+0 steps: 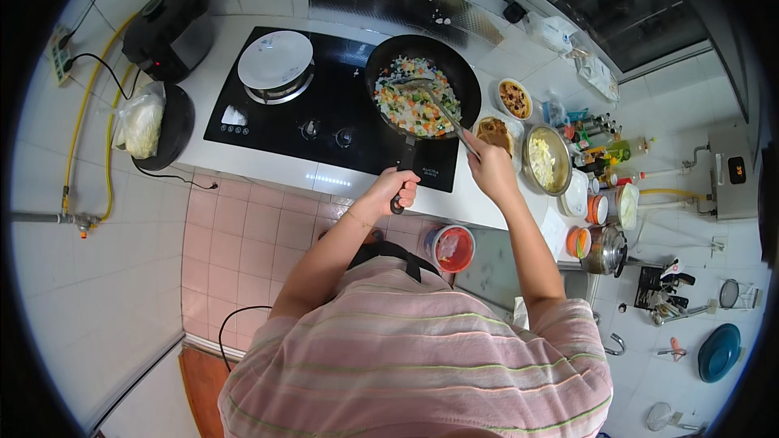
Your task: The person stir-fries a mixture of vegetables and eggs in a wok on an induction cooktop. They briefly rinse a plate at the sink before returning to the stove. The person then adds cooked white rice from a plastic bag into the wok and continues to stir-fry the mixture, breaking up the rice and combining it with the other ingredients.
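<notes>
My left hand [390,190] grips the black handle [408,155] of a dark wok [465,82] on the right burner of a black glass gas hob [341,115]. In the wok lies a mix of white rice-like grains with orange, green and yellow diced pieces [420,111]. My right hand [489,165] is closed around the handle of a metal spatula [447,114]. The spatula's blade rests in the food, partly covered by it. A white plate [275,59] sits over the left burner.
Right of the hob stand a bowl of dark toppings [515,99], a container of brown food [494,132] and a steel bowl of pale chopped pieces [546,161]. Bottles [608,149] and a lidded pot [602,249] stand farther right. An electric cooker [167,33] is at left. A red-lined bucket [453,249] is below the counter.
</notes>
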The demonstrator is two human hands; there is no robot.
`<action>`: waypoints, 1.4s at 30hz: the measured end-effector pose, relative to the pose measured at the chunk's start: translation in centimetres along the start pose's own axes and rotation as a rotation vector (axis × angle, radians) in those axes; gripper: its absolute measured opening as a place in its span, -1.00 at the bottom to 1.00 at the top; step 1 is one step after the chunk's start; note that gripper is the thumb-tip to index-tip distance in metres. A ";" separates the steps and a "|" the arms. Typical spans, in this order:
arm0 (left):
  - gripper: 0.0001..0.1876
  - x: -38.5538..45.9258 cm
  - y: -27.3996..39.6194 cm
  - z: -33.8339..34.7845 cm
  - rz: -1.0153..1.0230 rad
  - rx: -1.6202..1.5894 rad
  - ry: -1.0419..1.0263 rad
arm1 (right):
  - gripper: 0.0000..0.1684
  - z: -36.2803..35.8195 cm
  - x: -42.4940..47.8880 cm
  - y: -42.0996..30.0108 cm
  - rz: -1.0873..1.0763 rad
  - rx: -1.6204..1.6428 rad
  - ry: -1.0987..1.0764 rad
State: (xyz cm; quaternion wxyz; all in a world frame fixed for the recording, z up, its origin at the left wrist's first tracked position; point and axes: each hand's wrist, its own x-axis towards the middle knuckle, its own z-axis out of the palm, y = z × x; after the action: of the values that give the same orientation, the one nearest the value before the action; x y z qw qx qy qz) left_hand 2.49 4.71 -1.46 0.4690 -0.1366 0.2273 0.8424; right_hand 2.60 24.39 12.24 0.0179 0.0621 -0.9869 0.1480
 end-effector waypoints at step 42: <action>-0.73 -0.8 0.7 -0.1 -0.028 0.018 0.047 | -0.54 -6.6 -2.3 -1.1 -0.029 0.012 -0.199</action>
State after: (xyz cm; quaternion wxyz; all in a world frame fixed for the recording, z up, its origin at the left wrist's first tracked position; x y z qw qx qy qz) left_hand 2.32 3.80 -1.04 0.4764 -0.1552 0.2439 0.8303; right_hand 5.09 25.55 18.73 -0.0787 0.0907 -0.9818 0.1468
